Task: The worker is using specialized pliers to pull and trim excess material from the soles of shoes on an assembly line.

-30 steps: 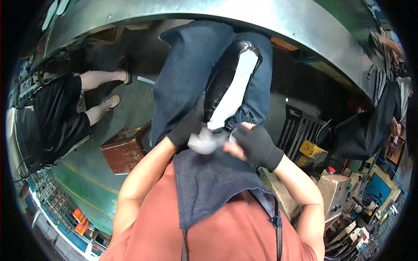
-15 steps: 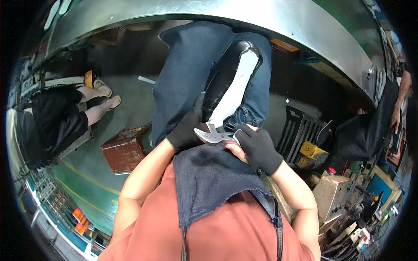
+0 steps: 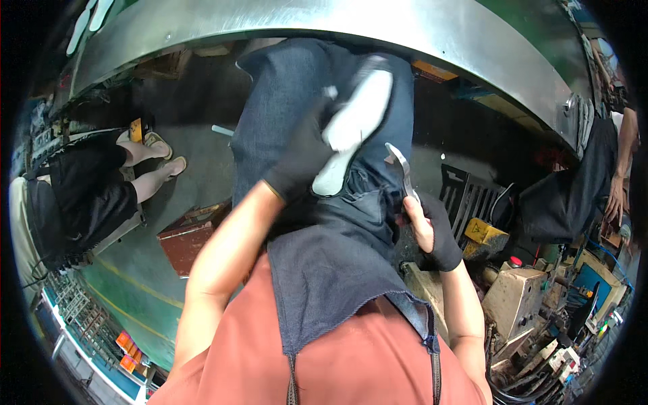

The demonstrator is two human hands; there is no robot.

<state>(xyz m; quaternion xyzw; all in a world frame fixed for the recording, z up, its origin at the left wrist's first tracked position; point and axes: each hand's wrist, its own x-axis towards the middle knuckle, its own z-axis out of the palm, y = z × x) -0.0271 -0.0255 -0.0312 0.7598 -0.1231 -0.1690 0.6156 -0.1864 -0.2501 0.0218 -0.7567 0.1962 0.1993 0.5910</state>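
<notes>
A black shoe (image 3: 364, 111) rests over my lap with its white sole facing up; part of it is smeared by motion. My left hand (image 3: 300, 158), in a black glove, closes around the shoe's left side near the middle. Off to the right of the shoe, my right hand (image 3: 437, 233) grips silver metal pincers (image 3: 401, 165) with their curved head pointing away from me. The glove on this hand leaves the thumb bare. Under the shoe lies a dark blue denim apron (image 3: 270, 101).
A steel bench edge (image 3: 324, 20) curves across the far side. On the floor to the left is a brown box stool (image 3: 192, 236). At right stand a black slatted crate (image 3: 459, 196), a yellow block (image 3: 484, 237) and a machine (image 3: 520, 297). Other people sit on both sides.
My right hand and the pincers have moved right, away from the shoe. My left hand has moved up along the shoe, which has turned so more of the white sole shows.
</notes>
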